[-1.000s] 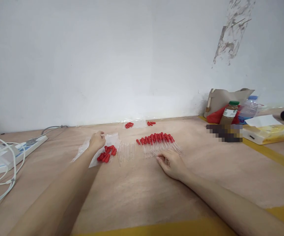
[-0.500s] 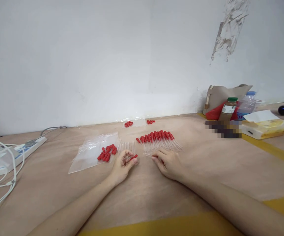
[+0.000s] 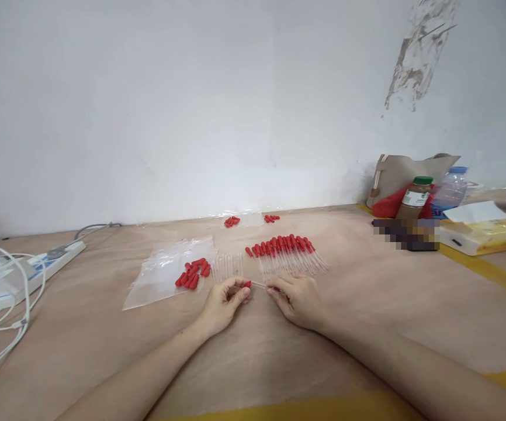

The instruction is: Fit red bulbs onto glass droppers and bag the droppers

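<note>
My left hand [image 3: 225, 301] is closed around a red rubber dropper bulb [image 3: 248, 284], with only the bulb's open end showing past the fingertips. Pinched in my right hand [image 3: 295, 299] is a clear glass dropper tube [image 3: 259, 285], whose left end meets the bulb's mouth. Whether the tube is inside the bulb is too small to tell. Behind my left hand lie several bare glass tubes [image 3: 228, 266] side by side. A row of droppers with red bulbs [image 3: 281, 245] fans out beyond my right hand. Loose red bulbs [image 3: 193, 273] rest on a clear plastic bag [image 3: 152, 280].
By the wall are two small groups of red bulbs [image 3: 232, 221] and clear plastic film [image 3: 250, 218]. At left sits a power strip [image 3: 66, 255] with white cables [image 3: 24, 292]. On the right stand a green-capped bottle [image 3: 415, 200], a water bottle [image 3: 452, 188], a bag [image 3: 399, 169] and a tissue pack [image 3: 483, 231].
The bulb in my left hand and the tube in my right have come together; earlier a gap lay between them. My left fingers now cover more of the bulb. The view has shifted slightly.
</note>
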Demonstrator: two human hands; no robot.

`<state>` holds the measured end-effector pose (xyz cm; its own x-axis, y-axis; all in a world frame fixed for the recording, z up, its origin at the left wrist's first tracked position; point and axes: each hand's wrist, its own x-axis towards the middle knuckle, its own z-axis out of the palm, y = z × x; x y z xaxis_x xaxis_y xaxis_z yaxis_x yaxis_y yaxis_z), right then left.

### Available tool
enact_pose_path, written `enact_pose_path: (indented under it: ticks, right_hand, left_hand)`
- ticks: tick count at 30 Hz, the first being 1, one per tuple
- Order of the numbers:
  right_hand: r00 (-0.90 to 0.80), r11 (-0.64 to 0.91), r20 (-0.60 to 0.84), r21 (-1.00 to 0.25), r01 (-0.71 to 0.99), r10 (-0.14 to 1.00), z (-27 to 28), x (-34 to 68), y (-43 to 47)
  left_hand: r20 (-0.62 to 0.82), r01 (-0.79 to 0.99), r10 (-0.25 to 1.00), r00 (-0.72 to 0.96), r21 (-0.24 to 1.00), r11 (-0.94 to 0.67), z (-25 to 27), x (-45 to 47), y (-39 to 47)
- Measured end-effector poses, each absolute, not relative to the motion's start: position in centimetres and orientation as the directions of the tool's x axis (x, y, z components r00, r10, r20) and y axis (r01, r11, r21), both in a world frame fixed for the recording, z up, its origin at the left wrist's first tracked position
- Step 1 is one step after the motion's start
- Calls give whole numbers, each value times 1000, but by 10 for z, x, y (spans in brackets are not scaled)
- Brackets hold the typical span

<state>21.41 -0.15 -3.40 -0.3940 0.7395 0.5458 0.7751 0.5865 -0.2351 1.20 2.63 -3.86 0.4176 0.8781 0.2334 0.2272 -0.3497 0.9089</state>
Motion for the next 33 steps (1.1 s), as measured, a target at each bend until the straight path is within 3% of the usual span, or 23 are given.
enact_pose_path:
  ticks: [8,19,33]
  right_hand:
    - [-465,675,550,-272,686,694,-32,222,4]
    - [-555,747,589,-130,652,587,-37,231,7]
    - [-528,699,497,-261,666,689,-36,212,-4]
  left_hand:
    - [307,381,843,441,787,-486,-35,10,20]
    - [322,511,746,583,568,-645,-23,13,6]
    - [337,506,687,644,486,-713,-25,12,7]
